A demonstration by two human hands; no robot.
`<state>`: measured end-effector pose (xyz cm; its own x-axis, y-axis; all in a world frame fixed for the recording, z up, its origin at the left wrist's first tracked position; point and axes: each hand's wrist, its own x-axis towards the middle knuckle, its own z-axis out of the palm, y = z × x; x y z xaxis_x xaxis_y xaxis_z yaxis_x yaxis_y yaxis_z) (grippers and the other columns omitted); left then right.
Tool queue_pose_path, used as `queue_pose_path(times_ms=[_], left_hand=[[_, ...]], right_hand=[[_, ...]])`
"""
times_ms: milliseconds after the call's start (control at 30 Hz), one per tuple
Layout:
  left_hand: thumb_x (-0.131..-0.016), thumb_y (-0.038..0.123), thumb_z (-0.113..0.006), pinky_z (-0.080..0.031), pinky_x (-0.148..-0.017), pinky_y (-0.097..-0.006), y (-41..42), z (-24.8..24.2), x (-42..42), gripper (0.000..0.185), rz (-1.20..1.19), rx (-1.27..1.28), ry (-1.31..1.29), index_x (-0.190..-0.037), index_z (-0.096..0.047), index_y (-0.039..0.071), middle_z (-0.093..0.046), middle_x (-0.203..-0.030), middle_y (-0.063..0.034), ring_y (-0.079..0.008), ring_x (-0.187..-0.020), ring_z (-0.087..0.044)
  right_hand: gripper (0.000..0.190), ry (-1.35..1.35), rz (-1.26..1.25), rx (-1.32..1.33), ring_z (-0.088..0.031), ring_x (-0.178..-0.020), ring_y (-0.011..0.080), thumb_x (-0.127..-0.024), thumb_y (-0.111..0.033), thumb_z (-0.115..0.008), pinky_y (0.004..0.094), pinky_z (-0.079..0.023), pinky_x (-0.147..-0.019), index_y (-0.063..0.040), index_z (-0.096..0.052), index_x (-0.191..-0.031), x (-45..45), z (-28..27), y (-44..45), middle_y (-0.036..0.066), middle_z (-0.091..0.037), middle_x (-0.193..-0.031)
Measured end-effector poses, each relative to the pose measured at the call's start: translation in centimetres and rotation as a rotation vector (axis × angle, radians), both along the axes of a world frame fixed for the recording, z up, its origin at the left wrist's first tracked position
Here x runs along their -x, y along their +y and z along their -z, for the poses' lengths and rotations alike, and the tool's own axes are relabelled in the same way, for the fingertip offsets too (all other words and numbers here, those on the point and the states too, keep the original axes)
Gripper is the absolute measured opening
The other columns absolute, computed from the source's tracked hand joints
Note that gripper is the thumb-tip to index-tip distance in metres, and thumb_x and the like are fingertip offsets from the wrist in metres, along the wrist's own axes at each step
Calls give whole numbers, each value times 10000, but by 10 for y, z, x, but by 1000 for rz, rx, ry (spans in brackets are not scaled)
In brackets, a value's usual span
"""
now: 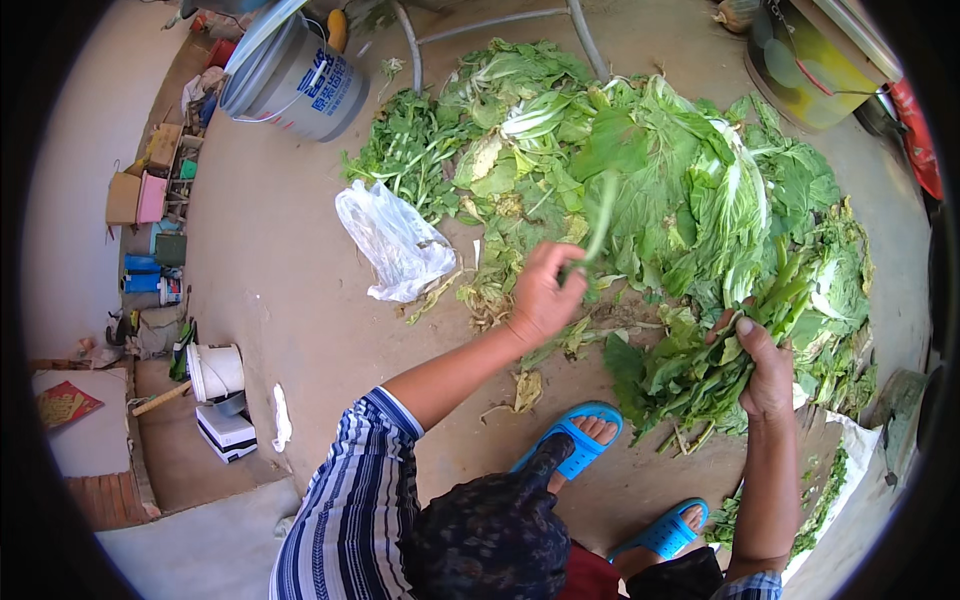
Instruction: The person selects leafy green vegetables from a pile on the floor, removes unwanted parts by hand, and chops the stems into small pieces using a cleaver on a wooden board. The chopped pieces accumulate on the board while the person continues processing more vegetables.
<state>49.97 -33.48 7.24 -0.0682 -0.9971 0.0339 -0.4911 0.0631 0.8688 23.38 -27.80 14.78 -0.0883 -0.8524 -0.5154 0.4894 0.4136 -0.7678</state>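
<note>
My left hand (550,291) pinches a pale green leaf stalk (602,214) that points up from the fingers and is blurred. To the right, my right hand (769,367) grips a bunch of leafy green stems (694,367), its thumb laid over the stalks. Beyond both hands a broad heap of cabbage leaves (675,172) lies on the floor, some limp and yellowed. Darker leafy greens (416,146) lie at the heap's left end. A crumpled clear plastic bag (394,240) rests left of the heap.
A grey lidded bucket (300,82) bearing writing stands at upper left, a yellow-green bucket (810,67) at upper right. Metal legs (589,41) stand behind the heap. Below are feet in blue sandals (581,442). Chopped greens (825,495) lie on a white sheet at lower right.
</note>
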Motion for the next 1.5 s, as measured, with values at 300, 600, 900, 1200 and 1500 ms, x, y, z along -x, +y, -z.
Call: queue_pose_path(times_ms=[300, 600, 900, 1200, 1500], left_hand=[[-682, -30, -583, -423, -706, -369, 36, -31, 69, 248, 411, 248, 140, -913, -533, 45, -476, -816, -106, -291, -791, -493], [-729, 44, -613, -446, -735, -336, 42, -15, 47, 244, 569, 26, 126, -964, -549, 37, -509, -854, -103, -275, -855, -531], [-775, 236, -668, -491, -754, -407, -33, 88, 5, 336, 139, -90, -534, -1021, -539, 48, -562, -969, -146, -313, -870, -594], [-745, 204, -619, -500, -745, -403, -66, 80, -11, 156, 214, -240, -725, -824, -620, 69, -598, -865, -136, -308, -873, -604], [-767, 277, -642, -511, -761, -418, -80, 95, 9, 284, 222, -292, -872, -973, -628, 81, -605, -1002, -150, -337, -913, -611]], right_hand=[[367, -172, 104, -43, -609, -902, 221, -840, -177, -588, 379, -518, -795, 36, -527, -1132, -15, 18, -20, 129, -628, -961], [423, -40, -93, 81, -613, -827, 238, -800, -201, -657, 375, -530, -744, 37, -499, -1112, -24, 6, -5, 145, -620, -917], [609, -47, -15, 180, -607, -767, 233, -693, -180, -793, 342, -490, -738, 36, -459, -1155, -20, -10, -18, 124, -609, -844], [441, -73, 30, 103, -600, -753, 241, -770, -127, -713, 343, -489, -710, 41, -487, -1110, -20, -2, -13, 130, -601, -829], [420, -85, 45, 81, -598, -752, 230, -781, -135, -706, 335, -491, -704, 32, -488, -1099, -30, -4, -10, 125, -600, -833]])
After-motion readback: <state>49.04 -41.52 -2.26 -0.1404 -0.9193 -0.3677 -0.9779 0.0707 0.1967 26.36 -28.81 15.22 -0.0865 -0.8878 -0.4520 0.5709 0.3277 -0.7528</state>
